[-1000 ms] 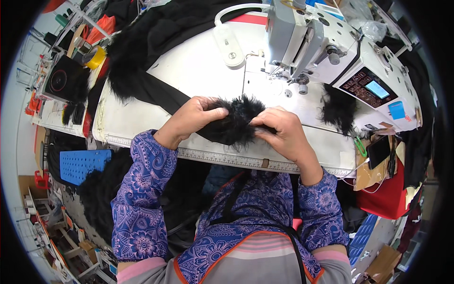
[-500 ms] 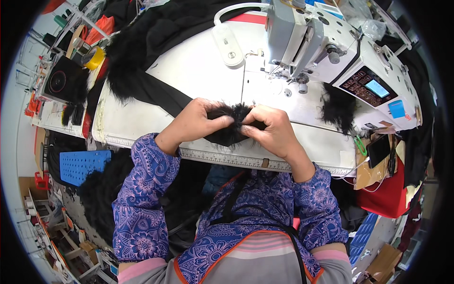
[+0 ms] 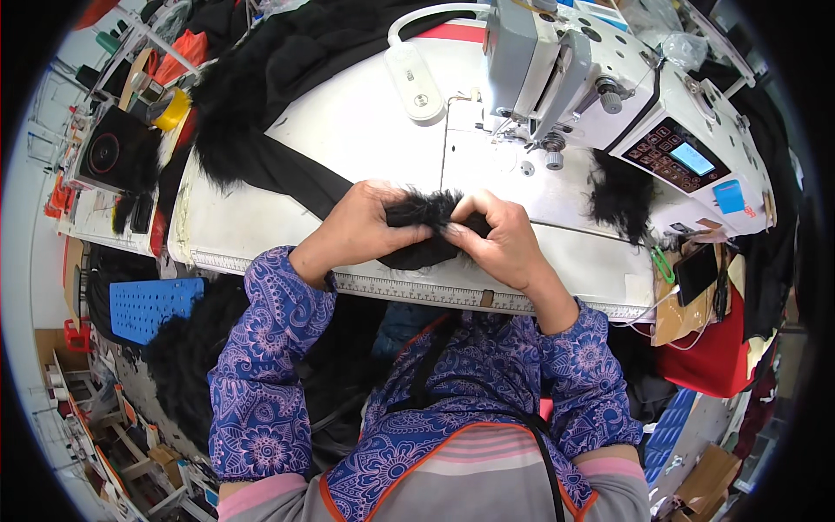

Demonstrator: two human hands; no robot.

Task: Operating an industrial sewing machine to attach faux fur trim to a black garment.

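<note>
One black cloth (image 3: 424, 255), shaggy far edge | left hand (image 3: 355, 230), right hand (image 3: 506, 244): grip pinched closed on it | surface (image 3: 591, 270), near side

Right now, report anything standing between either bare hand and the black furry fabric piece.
Nothing visible: the bare left hand and bare right hand pinch the black furry fabric piece directly, over the white sewing table.

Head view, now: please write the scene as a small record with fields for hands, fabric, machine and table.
Left hand: pinches black furry fabric
Right hand: pinches the same fabric, close to the left hand
Fabric: fluffy along its upper edge, smoother below
Sewing machine: white and grey, screen lit
Table: white, ruler strip along the front edge
Nearby: black fur tuft, dark phone
</note>
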